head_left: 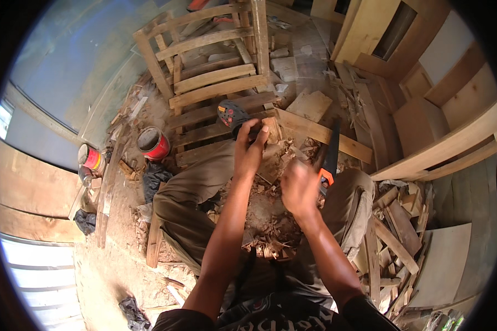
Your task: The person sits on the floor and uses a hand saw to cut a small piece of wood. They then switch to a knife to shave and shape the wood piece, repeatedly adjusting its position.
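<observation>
My left hand (249, 151) grips a small block of wood (271, 130) between thumb and fingers, beyond my knees. Lower and to the right, my right hand (299, 187) is closed in a fist and smeared by motion; what it holds is hidden. Close beside that fist lies a handsaw (331, 151) with a dark blade and an orange handle, its blade pointing away from me. A flat wooden board (323, 135) slants behind the saw. Wood chips (270, 220) cover the floor between my legs.
A wooden chair frame (218, 85) lies ahead, near my dark clog (232, 115). Two red paint cans, one nearer (153, 144) and one farther left (90, 158), stand on the left. Offcuts (397, 231) pile up at right, below large wooden furniture parts (447, 138).
</observation>
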`<state>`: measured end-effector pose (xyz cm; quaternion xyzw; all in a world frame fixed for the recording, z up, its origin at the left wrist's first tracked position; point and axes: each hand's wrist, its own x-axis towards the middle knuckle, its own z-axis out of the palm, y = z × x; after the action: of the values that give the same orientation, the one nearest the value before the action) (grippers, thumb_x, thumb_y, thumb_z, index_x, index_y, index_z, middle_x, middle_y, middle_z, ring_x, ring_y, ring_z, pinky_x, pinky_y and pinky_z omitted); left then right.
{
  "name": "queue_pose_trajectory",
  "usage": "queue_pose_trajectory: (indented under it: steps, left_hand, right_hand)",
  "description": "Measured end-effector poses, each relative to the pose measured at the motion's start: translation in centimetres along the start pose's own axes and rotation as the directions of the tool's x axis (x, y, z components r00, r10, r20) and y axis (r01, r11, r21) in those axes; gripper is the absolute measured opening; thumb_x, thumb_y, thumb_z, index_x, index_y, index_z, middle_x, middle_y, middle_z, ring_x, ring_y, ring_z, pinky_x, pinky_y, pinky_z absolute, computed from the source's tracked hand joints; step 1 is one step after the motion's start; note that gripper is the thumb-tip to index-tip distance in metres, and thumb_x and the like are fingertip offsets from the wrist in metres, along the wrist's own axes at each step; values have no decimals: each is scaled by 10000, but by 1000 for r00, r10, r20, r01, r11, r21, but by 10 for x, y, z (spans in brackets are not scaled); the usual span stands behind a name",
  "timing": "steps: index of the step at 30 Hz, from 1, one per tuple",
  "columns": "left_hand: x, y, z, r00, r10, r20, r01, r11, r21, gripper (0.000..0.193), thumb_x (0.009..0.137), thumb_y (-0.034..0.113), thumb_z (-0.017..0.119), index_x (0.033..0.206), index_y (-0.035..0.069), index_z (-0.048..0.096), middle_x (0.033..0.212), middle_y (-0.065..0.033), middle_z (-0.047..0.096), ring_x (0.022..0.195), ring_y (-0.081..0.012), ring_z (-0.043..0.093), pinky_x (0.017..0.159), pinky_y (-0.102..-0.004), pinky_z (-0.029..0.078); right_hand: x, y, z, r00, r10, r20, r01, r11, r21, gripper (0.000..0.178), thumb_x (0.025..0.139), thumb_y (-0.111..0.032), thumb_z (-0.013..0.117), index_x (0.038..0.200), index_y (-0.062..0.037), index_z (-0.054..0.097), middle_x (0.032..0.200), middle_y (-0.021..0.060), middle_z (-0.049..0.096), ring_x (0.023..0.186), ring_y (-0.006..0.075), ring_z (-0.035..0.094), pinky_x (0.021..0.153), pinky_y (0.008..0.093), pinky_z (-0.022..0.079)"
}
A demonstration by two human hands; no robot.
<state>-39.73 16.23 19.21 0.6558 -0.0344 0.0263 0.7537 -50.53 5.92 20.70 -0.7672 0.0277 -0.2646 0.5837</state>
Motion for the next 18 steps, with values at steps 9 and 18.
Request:
queue_pose_trajectory:
  steps: [9,18]
  left_hand:
    - [-5,-6,-11,997,-30,73,28,999,29,420,974,328,690,1264,44,584,1051,-47,632,916,-128,569,808,-297,469]
    - [-5,-16,-15,993,115,-5,-113,987,116,413,978,315,680,1264,34,583,1093,-85,649,961,-176,604,850,-341,484]
  right_hand:
    - [2,-5,-8,605,659,446,-794,537,283,594,1068,-522,348,723,-62,493,541,13,439,432,167,438,431,364,369]
    - [27,-105,-24,997,23,71,-44,947,317,521,1085,-408,386,788,-1,521,549,4,484,443,87,439,420,273,324]
